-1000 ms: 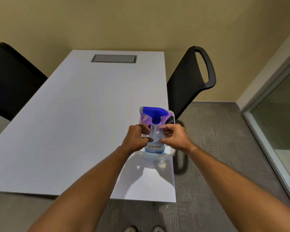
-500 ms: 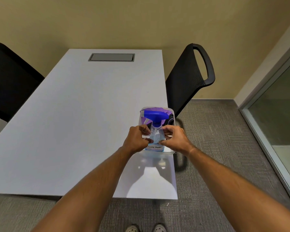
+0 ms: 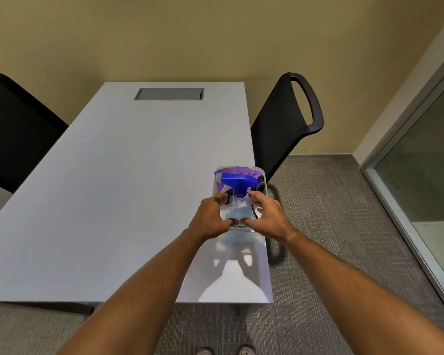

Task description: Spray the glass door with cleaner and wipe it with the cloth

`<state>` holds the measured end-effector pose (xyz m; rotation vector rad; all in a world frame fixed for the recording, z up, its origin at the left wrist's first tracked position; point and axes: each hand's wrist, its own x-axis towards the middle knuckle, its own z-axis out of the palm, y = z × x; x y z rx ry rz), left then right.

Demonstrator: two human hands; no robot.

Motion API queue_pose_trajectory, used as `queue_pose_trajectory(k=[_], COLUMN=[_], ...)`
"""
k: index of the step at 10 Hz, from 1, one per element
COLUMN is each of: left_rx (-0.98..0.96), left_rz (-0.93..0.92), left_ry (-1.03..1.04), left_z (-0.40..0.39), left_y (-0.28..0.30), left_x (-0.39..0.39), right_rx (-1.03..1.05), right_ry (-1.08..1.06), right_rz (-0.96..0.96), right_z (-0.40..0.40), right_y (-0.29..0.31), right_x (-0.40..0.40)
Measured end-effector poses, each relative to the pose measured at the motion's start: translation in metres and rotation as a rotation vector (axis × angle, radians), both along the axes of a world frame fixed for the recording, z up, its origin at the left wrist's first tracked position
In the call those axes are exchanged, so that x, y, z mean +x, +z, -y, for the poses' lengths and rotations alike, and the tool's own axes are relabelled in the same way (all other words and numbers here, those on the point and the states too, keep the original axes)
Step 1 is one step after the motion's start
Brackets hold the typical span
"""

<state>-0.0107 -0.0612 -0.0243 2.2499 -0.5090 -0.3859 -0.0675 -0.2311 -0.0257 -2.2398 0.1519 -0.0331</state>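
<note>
Head camera: our left hand (image 3: 212, 218) and right hand (image 3: 265, 217) clasp the spray bottle (image 3: 237, 201) in a clear bin (image 3: 263, 172), apparently over a purple cloth (image 3: 232, 170), near the desk's (image 3: 113, 201) right edge.

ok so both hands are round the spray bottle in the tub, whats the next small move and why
Probably lift the spray bottle straight up out of the clear tub: left hand and right hand grip its sides, and it stands inside beside the purple cloth.

Both forearms are bare, without sleeves, and the shoes (image 3: 225, 351) below look light-coloured, possibly grey.
</note>
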Motion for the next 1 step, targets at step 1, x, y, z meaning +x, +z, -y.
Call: queue_pose_trajectory(k=[1], left_rx=[0.015], left_rz=[0.128], left_ry=[-0.082], left_z=[-0.0102], left_y=[0.0084], left_x=[-0.0005], right_rx=[-0.181], right_ry=[0.005], right_rz=[0.116], right_z=[-0.0023], right_y=[0.0079], right_x=[-0.0034])
